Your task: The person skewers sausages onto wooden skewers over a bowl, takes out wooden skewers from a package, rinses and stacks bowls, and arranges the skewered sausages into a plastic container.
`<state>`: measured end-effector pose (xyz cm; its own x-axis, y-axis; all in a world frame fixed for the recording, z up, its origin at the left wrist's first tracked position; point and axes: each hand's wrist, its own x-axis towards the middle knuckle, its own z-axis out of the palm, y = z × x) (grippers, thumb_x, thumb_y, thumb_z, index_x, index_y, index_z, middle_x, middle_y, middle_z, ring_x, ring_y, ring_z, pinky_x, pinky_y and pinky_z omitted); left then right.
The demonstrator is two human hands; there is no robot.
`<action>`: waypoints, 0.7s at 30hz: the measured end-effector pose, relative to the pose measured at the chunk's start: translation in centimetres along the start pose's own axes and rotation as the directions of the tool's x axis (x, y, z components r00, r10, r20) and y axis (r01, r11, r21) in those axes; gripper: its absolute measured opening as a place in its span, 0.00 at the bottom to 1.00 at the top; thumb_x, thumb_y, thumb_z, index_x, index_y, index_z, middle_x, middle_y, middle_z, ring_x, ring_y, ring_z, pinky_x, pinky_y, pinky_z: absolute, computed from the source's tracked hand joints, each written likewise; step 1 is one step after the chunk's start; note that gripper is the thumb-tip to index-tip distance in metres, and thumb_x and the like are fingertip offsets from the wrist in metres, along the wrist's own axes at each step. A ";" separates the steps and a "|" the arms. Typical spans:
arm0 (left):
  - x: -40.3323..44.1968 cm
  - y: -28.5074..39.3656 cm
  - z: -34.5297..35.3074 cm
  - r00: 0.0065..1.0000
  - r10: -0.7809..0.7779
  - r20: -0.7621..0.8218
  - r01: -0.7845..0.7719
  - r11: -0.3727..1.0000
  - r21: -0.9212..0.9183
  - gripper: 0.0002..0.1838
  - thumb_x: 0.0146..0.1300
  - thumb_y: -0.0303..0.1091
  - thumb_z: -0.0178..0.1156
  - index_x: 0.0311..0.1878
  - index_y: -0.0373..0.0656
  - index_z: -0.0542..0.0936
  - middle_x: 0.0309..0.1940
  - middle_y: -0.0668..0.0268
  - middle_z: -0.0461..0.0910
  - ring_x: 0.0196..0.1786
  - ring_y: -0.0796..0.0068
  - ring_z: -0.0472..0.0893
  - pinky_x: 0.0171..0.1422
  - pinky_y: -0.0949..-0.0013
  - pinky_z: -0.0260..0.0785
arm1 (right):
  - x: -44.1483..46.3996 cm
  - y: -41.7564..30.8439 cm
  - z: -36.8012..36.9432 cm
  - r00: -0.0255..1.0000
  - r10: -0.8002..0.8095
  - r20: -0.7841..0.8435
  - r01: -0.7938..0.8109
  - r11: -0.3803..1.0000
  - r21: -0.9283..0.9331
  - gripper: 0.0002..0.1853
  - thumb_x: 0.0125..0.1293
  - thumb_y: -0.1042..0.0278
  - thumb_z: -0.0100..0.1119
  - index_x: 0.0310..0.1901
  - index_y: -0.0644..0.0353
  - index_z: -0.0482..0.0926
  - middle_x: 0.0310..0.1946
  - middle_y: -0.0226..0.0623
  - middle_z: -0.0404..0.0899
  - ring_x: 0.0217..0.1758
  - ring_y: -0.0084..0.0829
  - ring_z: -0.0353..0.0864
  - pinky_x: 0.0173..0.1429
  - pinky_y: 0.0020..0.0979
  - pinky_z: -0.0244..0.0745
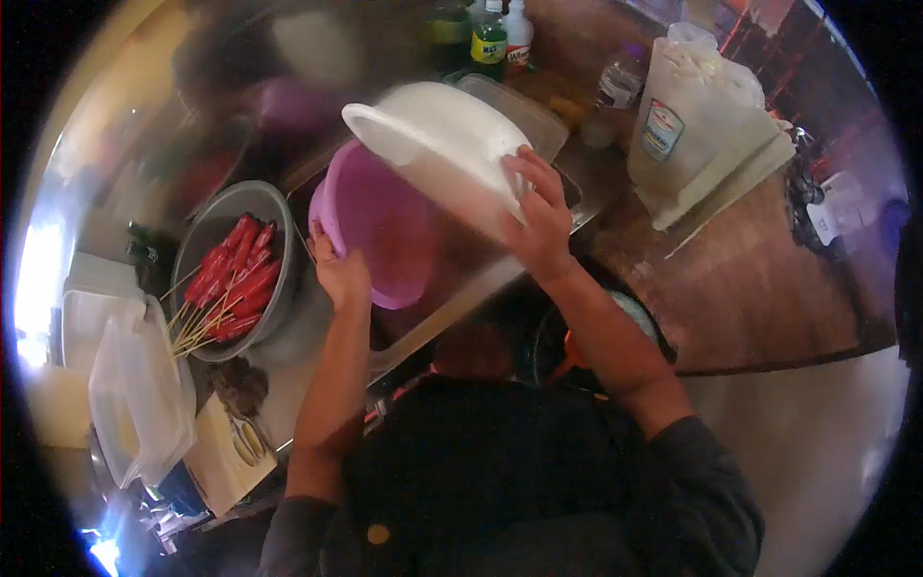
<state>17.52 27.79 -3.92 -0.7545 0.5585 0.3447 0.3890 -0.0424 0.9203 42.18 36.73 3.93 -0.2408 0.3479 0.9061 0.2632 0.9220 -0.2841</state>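
My left hand (338,269) has its fingers and thumb closed on the near-left rim of a pink-purple basin (385,236). A white basin (447,120) is tipped on its side above it, partly covering the pink one. Its right edge is in the grip of my right hand (546,216). Neither basin shows any contents that I can make out. Left of my left hand stands a grey bowl (281,317) holding several red skewered pieces (236,274), their sticks pointing toward the lower left.
Clear plastic tubs (144,404) are at the left, beside scissors (248,440) on a brown board (219,457). Bottles (488,46) stand at the back. A pale labelled bag (687,115) sits on the brown table (750,298) at right, near a purple-capped bottle (620,82).
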 end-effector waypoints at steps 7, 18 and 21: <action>-0.2 2.1 -1.1 0.931 0.358 0.078 -0.364 0.880 0.304 0.17 0.43 0.19 0.51 0.41 0.35 0.70 0.68 0.58 0.57 0.71 0.48 0.48 0.70 0.41 0.37 | -0.1 0.3 -1.6 0.997 -0.034 -0.075 0.030 0.998 -0.054 0.14 0.40 0.82 0.58 0.34 0.66 0.76 0.50 0.41 0.73 0.59 0.48 0.67 0.60 0.42 0.64; -1.4 4.6 -1.3 0.740 0.611 0.280 -0.672 0.662 0.332 0.17 0.41 0.14 0.52 0.39 0.35 0.71 0.65 0.54 0.60 0.70 0.41 0.49 0.68 0.38 0.39 | -0.4 0.6 -3.0 0.975 0.076 -0.207 -0.089 0.995 -0.055 0.07 0.39 0.83 0.56 0.25 0.67 0.74 0.51 0.43 0.72 0.61 0.48 0.65 0.62 0.41 0.61; -1.1 4.1 -1.3 0.706 0.657 0.265 -0.706 0.625 0.332 0.17 0.40 0.14 0.52 0.38 0.35 0.71 0.65 0.53 0.60 0.70 0.41 0.49 0.68 0.38 0.38 | -0.1 -0.3 -3.4 0.982 0.069 -0.178 -0.088 0.991 -0.103 0.06 0.42 0.86 0.52 0.25 0.70 0.74 0.51 0.43 0.72 0.60 0.47 0.67 0.60 0.39 0.64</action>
<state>19.27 25.90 -0.33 -0.1368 0.5860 0.7987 0.9517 -0.1460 0.2701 45.31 35.86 4.96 -0.0518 0.3745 0.9258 0.3781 0.8654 -0.3289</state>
